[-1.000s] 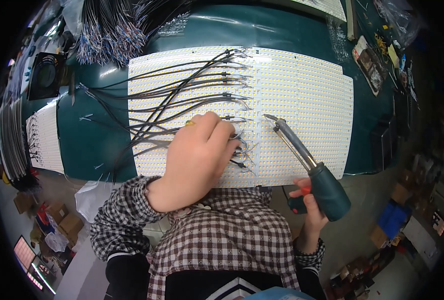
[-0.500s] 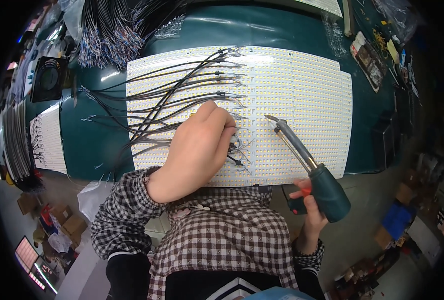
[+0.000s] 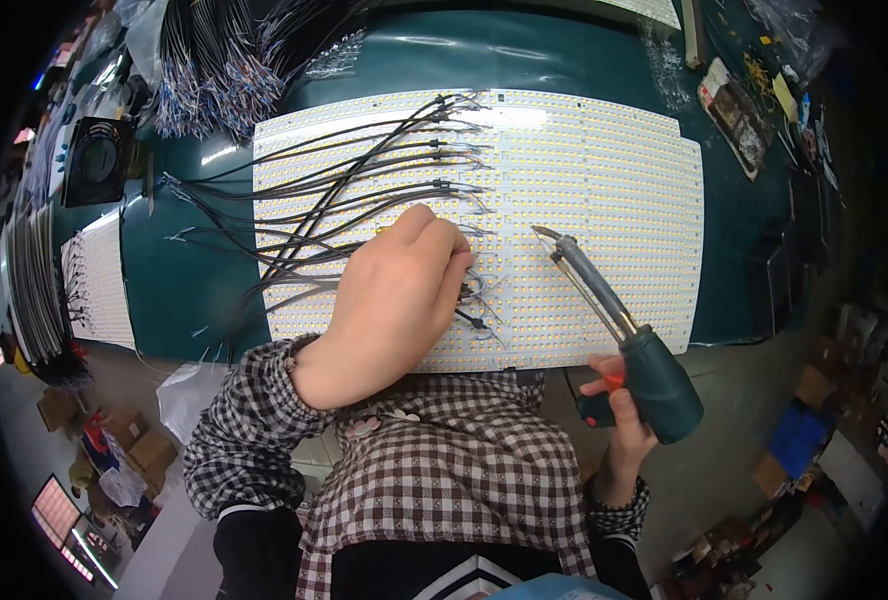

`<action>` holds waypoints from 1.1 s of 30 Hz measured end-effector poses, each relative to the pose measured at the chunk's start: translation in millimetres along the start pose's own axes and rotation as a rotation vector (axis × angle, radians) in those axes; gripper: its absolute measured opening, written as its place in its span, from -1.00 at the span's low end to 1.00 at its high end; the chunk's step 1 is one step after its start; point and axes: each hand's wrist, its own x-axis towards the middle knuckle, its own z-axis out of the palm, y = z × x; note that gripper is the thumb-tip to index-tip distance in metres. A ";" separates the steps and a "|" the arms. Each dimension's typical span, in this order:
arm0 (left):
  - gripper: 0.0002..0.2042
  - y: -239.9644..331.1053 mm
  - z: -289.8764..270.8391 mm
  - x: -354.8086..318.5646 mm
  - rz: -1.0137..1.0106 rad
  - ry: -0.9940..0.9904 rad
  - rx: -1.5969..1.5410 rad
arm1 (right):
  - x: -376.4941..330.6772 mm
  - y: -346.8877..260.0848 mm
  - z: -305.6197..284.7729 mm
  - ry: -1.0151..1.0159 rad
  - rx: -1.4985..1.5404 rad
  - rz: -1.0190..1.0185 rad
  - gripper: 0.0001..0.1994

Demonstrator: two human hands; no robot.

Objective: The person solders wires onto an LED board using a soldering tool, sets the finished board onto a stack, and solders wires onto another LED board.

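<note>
A white panel of LED strips (image 3: 624, 190) lies before me, dotted with rows of small yellowish lights. Bent over its middle, my left hand (image 3: 394, 300) is closed in a pinch on a black cable (image 3: 334, 248); the fingertips and the gripped part are mostly hidden. Thin stripped wire ends show just beyond the fingers. My right hand (image 3: 626, 425) is wrapped round the green handle of a soldering gun (image 3: 661, 385) with a red trigger. Its bent tip (image 3: 544, 232) points up and left over the panel, to the right of my left fingers; whether it touches is unclear.
More black cables (image 3: 354, 130) cross the panel's left half. A thick bundle of cables (image 3: 224, 70) lies at the far left of the green table (image 3: 464, 50). At left sit a dark round-faced device (image 3: 97, 160) and a smaller strip panel (image 3: 104, 270). A worn box (image 3: 734, 115) lies far right.
Very little differs. The soldering gun's tip has shifted a touch to the right and away from me; my left hand keeps its pinch in the same place.
</note>
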 end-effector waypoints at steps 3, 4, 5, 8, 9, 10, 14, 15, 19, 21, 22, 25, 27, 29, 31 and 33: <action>-0.93 -2.5 4.8 1.0 0.021 0.043 -0.039 | -2.1 2.7 -1.6 0.022 0.005 -0.022 -0.63; -0.93 -3.0 7.3 1.2 0.021 0.043 -0.037 | -2.5 3.9 -2.5 0.023 0.010 -0.025 -0.63; -0.93 -3.3 10.1 1.4 0.027 0.077 -0.115 | -3.0 5.1 -3.3 0.026 0.015 -0.028 -0.64; -0.92 -2.5 14.2 0.2 0.034 0.117 -0.217 | -3.5 6.8 -7.1 -0.029 0.197 0.000 -0.64; -0.92 -1.8 13.8 -0.5 0.014 0.093 -0.213 | -3.7 7.4 -7.2 -0.046 0.199 0.013 -0.64; -0.92 -1.0 12.0 -1.6 0.033 0.125 -0.244 | -4.0 7.7 -7.2 -0.050 0.195 0.023 -0.64; -0.93 -3.3 -3.1 -2.0 -0.004 0.048 -0.166 | -6.2 7.4 -5.5 0.041 0.004 0.019 -0.65; -0.94 -4.6 -6.0 -0.8 0.013 0.018 -0.138 | -5.9 7.4 -6.3 0.025 0.010 -0.021 -0.65; -0.93 -6.4 -4.8 1.0 0.011 -0.004 -0.125 | -5.0 8.8 -9.8 -0.066 0.171 0.013 -0.65; -0.88 -5.4 1.8 -1.5 0.167 0.123 0.004 | -5.9 9.9 -10.0 -0.057 0.173 0.018 -0.66; -0.88 -5.7 4.3 -3.3 0.170 0.136 -0.005 | -6.4 10.5 -9.8 -0.052 0.177 0.018 -0.66; -0.85 -9.3 8.8 -7.5 0.345 0.211 0.125 | -6.1 11.5 -8.7 -0.051 0.182 0.008 -0.66; -0.84 -12.6 9.1 -8.0 0.340 0.203 0.049 | -5.5 11.1 -8.3 -0.052 0.180 -0.003 -0.66; -0.84 -12.3 9.1 -8.4 0.315 0.199 0.017 | -5.2 10.6 -7.8 -0.030 0.182 -0.012 -0.67; -0.85 -9.5 9.1 -6.6 0.279 0.174 -0.012 | -4.8 10.5 -7.8 -0.050 0.179 -0.010 -0.67; -0.89 -4.5 8.7 -4.0 0.031 0.088 -0.217 | -4.7 10.6 -8.0 -0.049 0.177 -0.007 -0.67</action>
